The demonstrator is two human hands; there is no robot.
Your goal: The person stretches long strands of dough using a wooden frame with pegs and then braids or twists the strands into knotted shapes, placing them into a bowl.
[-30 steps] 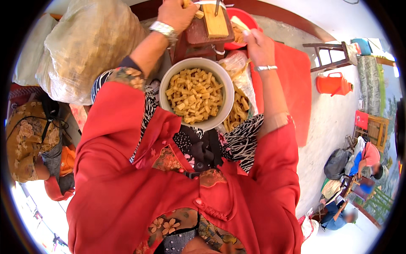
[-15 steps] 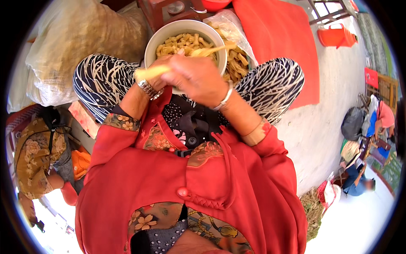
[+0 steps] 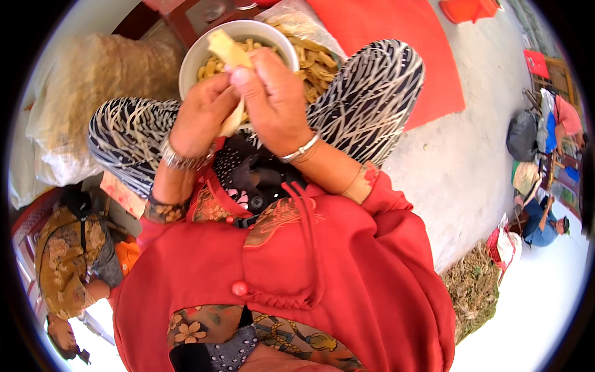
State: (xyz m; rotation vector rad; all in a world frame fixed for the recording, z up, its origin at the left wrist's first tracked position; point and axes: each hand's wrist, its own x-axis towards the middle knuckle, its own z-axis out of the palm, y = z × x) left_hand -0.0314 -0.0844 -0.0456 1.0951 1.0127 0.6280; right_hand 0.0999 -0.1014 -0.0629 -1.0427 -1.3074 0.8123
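My right hand (image 3: 273, 105) is closed around a pale yellow dried strip (image 3: 226, 46), whose broad end rises above the fingers. Beside it, my left hand (image 3: 198, 118) grips the strip lower down, fingers curled, where a pale end hangs below. Both hands are over the front of a white bowl (image 3: 189, 65) holding short yellow-brown cut pieces (image 3: 211, 65), partly hidden by them. Right of the bowl lies an open clear plastic bag (image 3: 304, 18) with longer wrinkled strips (image 3: 316, 62). My patterned trouser knees flank the bowl.
A bulky translucent sack (image 3: 93, 87) fills the left. Beyond the bowl is a dark-red wooden stool (image 3: 183, 18). A red mat (image 3: 396, 31) and orange container (image 3: 465, 9) lie right. A seated person (image 3: 74, 260) is at lower left; others (image 3: 539, 223) sit far right near bags.
Both hands came down from the stool to over my lap, then shifted slightly left and up, the strip turning more upright between them. The whole view has also shifted.
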